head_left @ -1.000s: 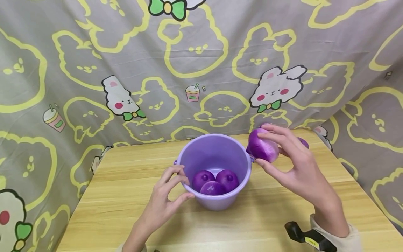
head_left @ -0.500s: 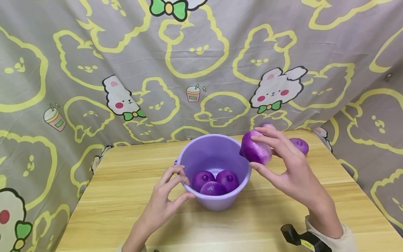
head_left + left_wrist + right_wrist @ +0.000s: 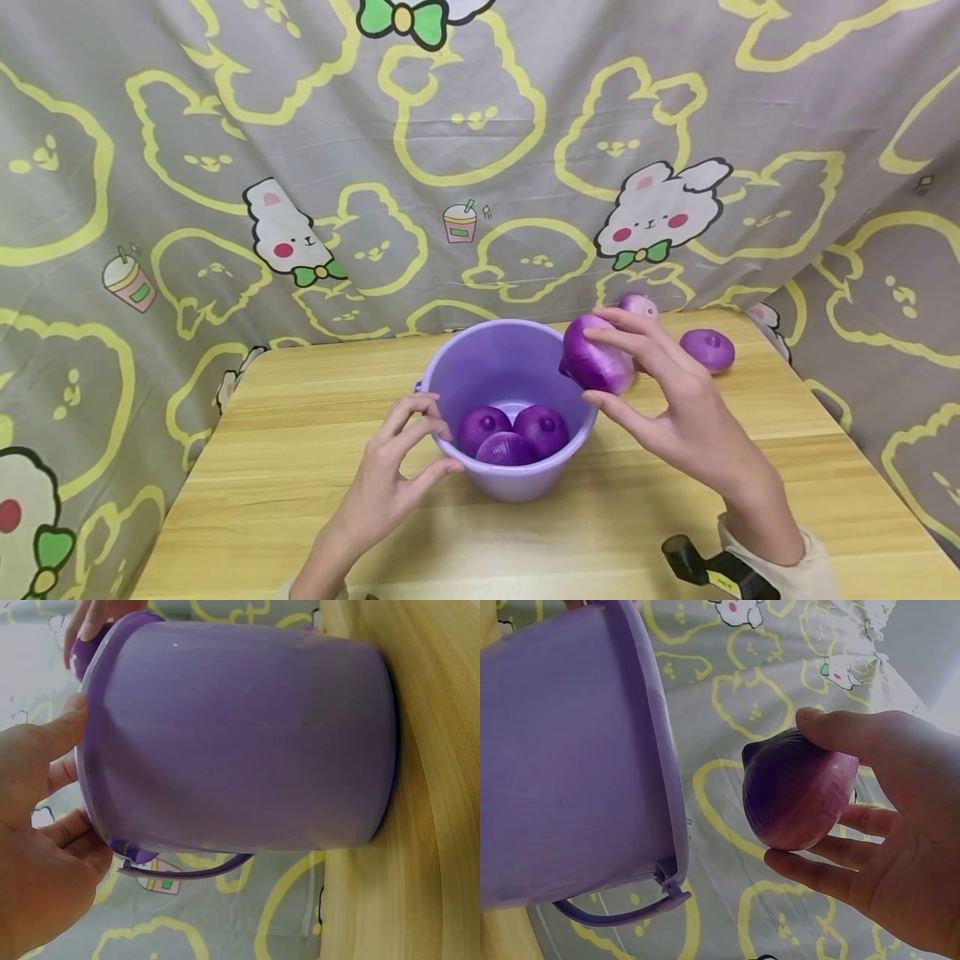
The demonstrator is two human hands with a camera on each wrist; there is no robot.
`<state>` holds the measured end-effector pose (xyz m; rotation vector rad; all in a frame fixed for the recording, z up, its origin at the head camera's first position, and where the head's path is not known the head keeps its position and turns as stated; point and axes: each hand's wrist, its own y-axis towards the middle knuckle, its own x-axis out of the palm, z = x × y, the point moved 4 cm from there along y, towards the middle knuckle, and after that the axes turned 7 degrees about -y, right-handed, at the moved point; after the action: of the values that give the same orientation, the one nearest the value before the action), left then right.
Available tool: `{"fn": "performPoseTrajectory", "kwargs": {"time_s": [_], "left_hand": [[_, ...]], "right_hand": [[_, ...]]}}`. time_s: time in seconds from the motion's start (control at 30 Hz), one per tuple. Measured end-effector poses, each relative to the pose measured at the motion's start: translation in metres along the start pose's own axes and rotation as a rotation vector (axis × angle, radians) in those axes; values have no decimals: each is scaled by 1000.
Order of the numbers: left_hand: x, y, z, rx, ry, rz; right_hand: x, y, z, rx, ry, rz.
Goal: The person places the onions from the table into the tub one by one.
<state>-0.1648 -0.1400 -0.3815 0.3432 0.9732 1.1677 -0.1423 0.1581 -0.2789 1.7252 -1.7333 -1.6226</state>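
Observation:
A purple bucket (image 3: 517,485) stands upright on the wooden table. My left hand (image 3: 397,467) holds its rim at the near left, thumb on the near side and fingers over the edge; the left wrist view shows the bucket's wall (image 3: 240,735) beside that hand. Between thumb and fingers of my right hand (image 3: 686,408) is a purple onion (image 3: 597,357), held level with the right side of the rim. The right wrist view shows this onion (image 3: 799,791) apart from the rim, its dark tip toward the bucket. Three onions (image 3: 483,429) lie at the bottom inside.
Two more onions are on the table beyond my right hand: one onion (image 3: 707,350) at the right, one paler onion (image 3: 639,306) at the back edge. A patterned grey curtain (image 3: 360,142) hangs behind the wooden table (image 3: 300,417). The bucket's handle (image 3: 622,913) hangs down.
My right hand has moved left with the onion, from outside the bucket to its right rim. The two onions behind have come into fuller view. My left hand and the bucket stay put.

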Motion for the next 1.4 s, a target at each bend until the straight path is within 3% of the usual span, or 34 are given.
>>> {"fn": "performPoseTrajectory", "kwargs": {"time_s": [1.4], "left_hand": [[-1, -1, 0, 2, 5, 3]], "right_hand": [[19, -12, 23, -10, -40, -90]]}}
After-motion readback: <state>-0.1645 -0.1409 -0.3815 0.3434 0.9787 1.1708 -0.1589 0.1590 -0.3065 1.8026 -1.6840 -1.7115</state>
